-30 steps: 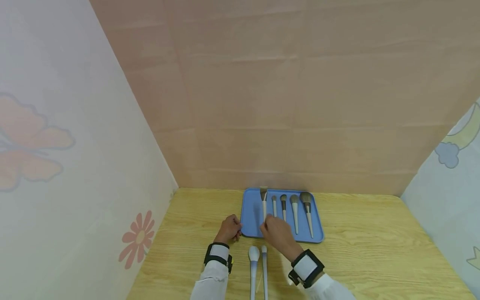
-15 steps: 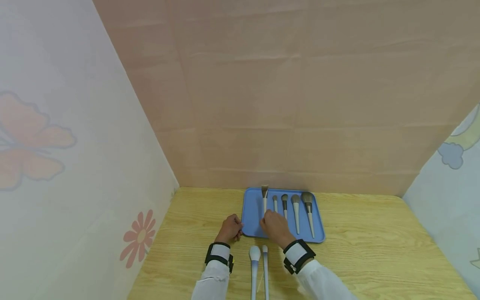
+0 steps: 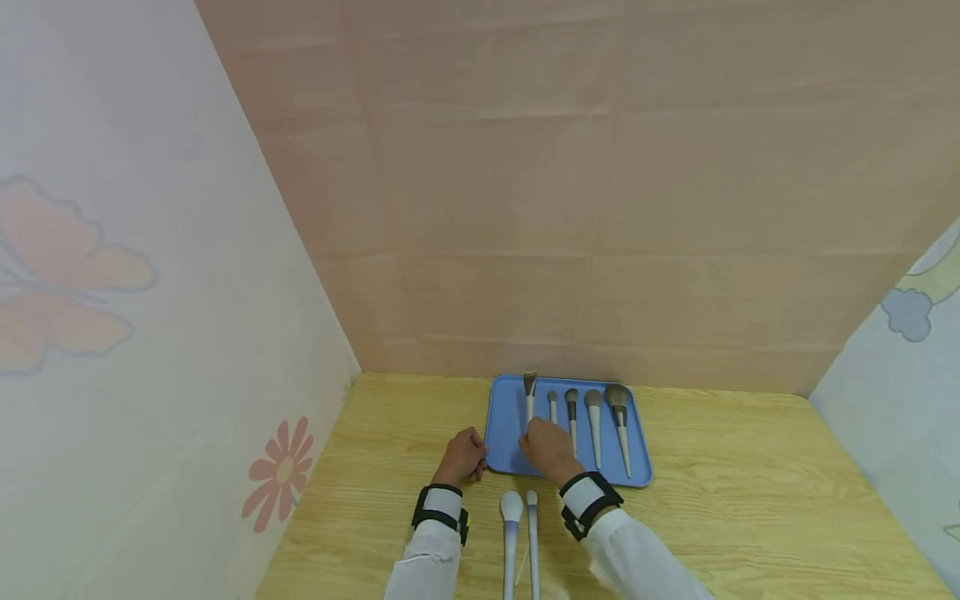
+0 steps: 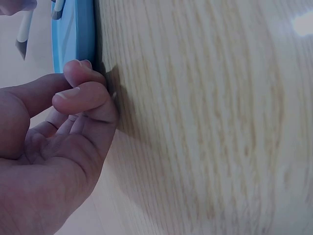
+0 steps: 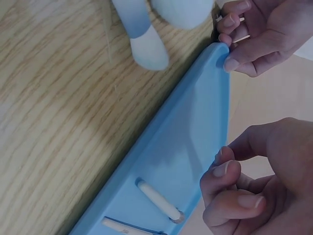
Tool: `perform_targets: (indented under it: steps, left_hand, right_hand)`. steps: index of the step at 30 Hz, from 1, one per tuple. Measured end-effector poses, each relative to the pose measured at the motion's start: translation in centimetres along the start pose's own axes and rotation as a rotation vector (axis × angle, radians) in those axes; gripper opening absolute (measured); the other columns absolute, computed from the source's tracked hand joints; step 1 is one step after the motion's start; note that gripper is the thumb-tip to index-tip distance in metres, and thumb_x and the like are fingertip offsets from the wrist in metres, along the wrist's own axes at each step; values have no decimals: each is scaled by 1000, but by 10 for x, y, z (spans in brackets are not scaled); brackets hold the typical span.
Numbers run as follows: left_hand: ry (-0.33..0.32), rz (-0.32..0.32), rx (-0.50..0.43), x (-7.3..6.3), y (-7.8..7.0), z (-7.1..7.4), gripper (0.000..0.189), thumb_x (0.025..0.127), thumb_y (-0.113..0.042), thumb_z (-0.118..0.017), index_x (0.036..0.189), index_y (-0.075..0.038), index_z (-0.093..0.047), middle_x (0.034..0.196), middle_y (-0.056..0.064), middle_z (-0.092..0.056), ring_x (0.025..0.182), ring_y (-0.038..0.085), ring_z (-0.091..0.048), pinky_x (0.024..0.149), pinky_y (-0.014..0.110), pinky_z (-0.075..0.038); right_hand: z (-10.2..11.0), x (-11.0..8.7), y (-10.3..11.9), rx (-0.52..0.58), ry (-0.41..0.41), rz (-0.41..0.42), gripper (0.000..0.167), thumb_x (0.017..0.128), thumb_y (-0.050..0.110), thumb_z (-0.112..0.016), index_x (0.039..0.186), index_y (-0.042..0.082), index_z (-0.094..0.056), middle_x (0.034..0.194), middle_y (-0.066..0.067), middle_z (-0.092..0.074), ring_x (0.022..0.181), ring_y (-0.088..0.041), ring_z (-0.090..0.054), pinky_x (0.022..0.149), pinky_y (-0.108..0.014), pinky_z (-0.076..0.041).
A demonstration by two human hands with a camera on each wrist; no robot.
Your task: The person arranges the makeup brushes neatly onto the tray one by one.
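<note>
At the near left corner of the blue tray [image 3: 510,458], my left hand [image 3: 463,458] pinches the rim. In the right wrist view, the thumb of that left hand [image 5: 269,46] is on the rim, its other fingers outside. My right hand [image 3: 549,448] holds a makeup brush [image 3: 529,385] by its pale handle over the tray's left part, the flat dark bristles pointing to the far edge. The left wrist view shows this brush [image 4: 23,36] below the right hand, while in the right wrist view the fingers hide it.
Several makeup brushes lie side by side in the tray, with a large fluffy brush [image 3: 618,396] farthest right. Nearer me on the wooden table [image 3: 750,500] are a thick white-headed brush [image 3: 512,507] and a thinner one [image 3: 532,521]. A papered wall [image 3: 480,250] rises behind the tray.
My right hand has moved slightly away from me over the tray, still holding the brush. The left hand stays at the tray's corner.
</note>
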State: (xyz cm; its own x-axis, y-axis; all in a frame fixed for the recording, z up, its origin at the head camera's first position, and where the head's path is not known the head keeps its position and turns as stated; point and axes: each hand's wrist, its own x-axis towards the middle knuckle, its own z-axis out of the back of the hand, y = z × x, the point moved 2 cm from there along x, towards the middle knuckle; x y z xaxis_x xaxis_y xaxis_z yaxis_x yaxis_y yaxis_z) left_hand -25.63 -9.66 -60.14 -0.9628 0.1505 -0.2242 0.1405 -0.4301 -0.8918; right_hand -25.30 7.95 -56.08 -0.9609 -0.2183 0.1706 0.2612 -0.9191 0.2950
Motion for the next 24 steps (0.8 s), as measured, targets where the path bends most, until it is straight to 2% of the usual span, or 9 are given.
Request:
perform_targets:
  steps: [6,11,18,24]
  left_hand:
    - [1,-10,-2,0,0,-1,9,96,-2,-58,95,7,-54,66,15,-64,47,14,-53,41,22,-40]
    - [3,-8,-9,-3,-2,0,8,96,-2,-57,94,6,-54,66,15,-64,48,14,-53,42,22,-40]
    - [1,-27,-20,-7,-7,2,6,96,2,-55,90,4,-52,61,10,-61,46,13,-53,40,20,-40]
    - [-2,-1,0,-3,-3,0,8,96,-2,-57,94,5,-54,66,16,-64,48,15,-54,42,23,-40]
  right_hand:
    - [-1,2,-2,5,61,-45,23,90,10,-64,69,6,-56,61,-4,-51,51,-16,-48,46,-32,-41]
    - [-3,2,-6,-24,82,-48,20,91,12,-65,74,3,-60,67,-7,-58,57,-20,-57,51,-35,-49]
    - [-12,5,-11,-25,132,-85,18,93,14,-64,77,3,-62,69,-6,-57,57,-18,-55,51,-34,-47]
    - [-16,5,-10,0,158,-109,17,92,10,-62,76,2,-63,68,-7,-58,57,-20,-57,52,-34,-48]
